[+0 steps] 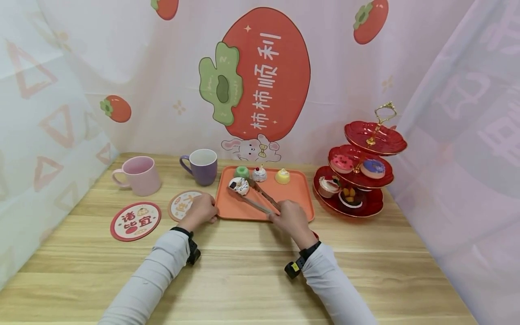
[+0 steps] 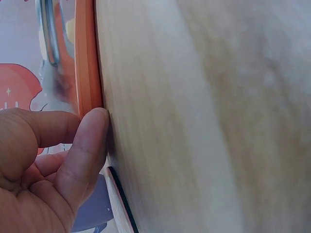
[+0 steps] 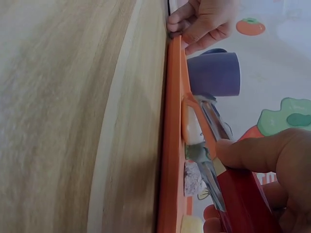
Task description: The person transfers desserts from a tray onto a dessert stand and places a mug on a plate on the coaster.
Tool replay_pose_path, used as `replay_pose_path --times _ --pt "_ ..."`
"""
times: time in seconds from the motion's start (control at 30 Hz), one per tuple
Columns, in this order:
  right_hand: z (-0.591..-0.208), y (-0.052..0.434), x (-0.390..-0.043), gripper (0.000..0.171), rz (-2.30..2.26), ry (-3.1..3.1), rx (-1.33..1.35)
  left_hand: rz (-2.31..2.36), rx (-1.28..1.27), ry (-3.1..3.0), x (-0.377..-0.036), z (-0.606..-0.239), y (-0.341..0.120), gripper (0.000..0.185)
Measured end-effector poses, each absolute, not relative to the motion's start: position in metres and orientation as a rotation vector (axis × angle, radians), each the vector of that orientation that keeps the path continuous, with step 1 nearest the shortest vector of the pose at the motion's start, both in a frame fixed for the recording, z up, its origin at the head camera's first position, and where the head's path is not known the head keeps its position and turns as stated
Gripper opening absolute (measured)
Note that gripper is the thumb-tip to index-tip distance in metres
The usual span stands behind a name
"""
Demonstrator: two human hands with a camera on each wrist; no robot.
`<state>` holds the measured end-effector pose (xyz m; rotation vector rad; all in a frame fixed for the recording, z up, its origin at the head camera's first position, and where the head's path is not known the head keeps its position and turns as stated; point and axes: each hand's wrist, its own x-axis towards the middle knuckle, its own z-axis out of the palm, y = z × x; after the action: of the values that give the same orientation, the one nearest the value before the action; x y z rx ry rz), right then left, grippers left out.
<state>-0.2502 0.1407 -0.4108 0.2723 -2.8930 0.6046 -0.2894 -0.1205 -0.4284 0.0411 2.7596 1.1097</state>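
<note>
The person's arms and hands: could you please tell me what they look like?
The left sleeve and right sleeve are long and pale grey. Each wrist wears a black strap with a dark device; the right device has a yellow mark. Left hand and right hand are ungloved.

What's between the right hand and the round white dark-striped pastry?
Red-handled metal tongs, held in the right hand, reach to the round white dark-striped pastry over the orange rectangular tray; head view shows it.

Tongs (image 3: 244, 201) cut off below, tan-rimmed coaster (image 1: 181, 206) partly hidden
</note>
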Motion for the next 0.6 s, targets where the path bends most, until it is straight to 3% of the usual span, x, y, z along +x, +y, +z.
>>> replay_pose_path --times 0.6 --pt "-0.4153 0.1371 -0.254 0.018 0.578 -2.931 0.237 1.099 0.057 2.764 -0.2906 -0.4283 -0.1218 0.029"
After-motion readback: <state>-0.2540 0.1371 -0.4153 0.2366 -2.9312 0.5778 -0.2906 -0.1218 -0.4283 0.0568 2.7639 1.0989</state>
